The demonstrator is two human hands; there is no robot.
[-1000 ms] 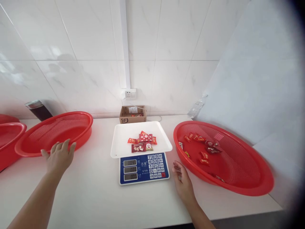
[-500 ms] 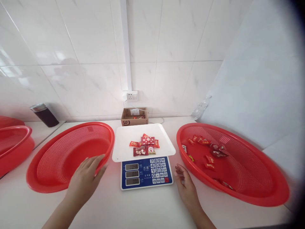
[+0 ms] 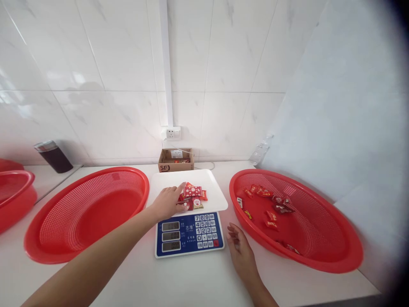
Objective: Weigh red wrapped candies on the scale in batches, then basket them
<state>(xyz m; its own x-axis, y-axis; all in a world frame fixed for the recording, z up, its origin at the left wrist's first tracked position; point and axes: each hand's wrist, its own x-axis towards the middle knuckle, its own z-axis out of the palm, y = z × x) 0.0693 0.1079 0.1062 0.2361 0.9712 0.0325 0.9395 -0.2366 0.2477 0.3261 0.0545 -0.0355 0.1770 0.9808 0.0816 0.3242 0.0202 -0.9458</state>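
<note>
My left hand [image 3: 168,203] is over the left side of the white scale tray [image 3: 207,175]. Its thumb and fingers are spread around the left edge of a small pile of red wrapped candies [image 3: 193,191], partly hiding them. One packet has white dots, and a darker one lies in front. Below the tray is the scale's blue keypad and display panel [image 3: 188,234]. My right hand [image 3: 241,251] rests just right of that panel, fingers loosely bent and apart, holding nothing. A red basket [image 3: 297,262] with several scattered candies [image 3: 271,216] inside stands right of it.
Another red basket [image 3: 86,172] stands left of the scale, under my left forearm. Farther left are part of a third red basket [image 3: 19,204] and a dark bottle [image 3: 57,157]. A small cardboard box [image 3: 175,166] sits behind the tray, and a clear plastic bottle [image 3: 261,151] leans at the back right.
My left hand has moved right, from above the left basket's rim to the candies on the tray. The right hand stays beside the scale. The view has shifted slightly.
</note>
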